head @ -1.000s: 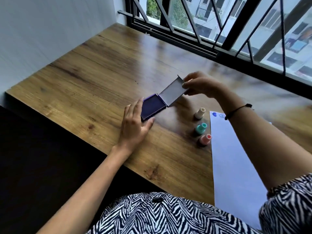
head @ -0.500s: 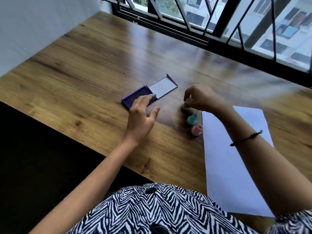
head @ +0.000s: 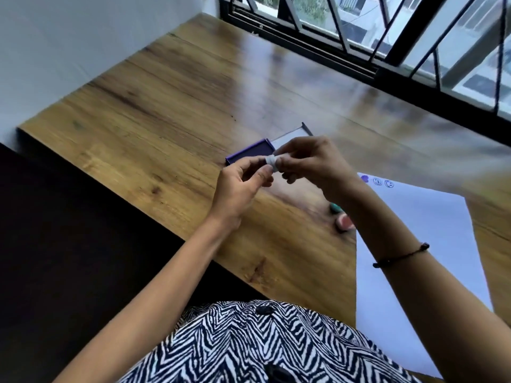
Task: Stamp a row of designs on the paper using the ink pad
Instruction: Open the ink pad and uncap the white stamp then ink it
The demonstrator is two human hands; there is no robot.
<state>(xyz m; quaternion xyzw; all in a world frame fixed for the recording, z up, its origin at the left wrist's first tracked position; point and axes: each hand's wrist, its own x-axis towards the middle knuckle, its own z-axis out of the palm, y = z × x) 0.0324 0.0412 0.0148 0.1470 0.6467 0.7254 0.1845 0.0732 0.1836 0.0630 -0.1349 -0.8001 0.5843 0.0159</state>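
Note:
Both hands hold a small cream stamp (head: 271, 162) in the air above the table. My right hand (head: 312, 161) grips its body, and my left hand (head: 243, 183) pinches its end. Behind them the purple ink pad (head: 249, 153) lies open on the table, its lid (head: 290, 135) folded back. The white paper (head: 431, 244) lies to the right, with three blue stamped marks (head: 377, 181) in its far left corner. A teal stamp (head: 336, 207) and a pink stamp (head: 345, 223) stand by the paper's left edge, partly hidden by my right forearm.
The wooden table (head: 166, 106) ends at a dark drop on the left and near side. A white wall stands at the far left, and a black barred window frame (head: 359, 64) runs along the far edge.
My right hand let go of the ink pad lid and picked up the cream stamp. My left hand left the ink pad and came up to the stamp. The lid lies flat.

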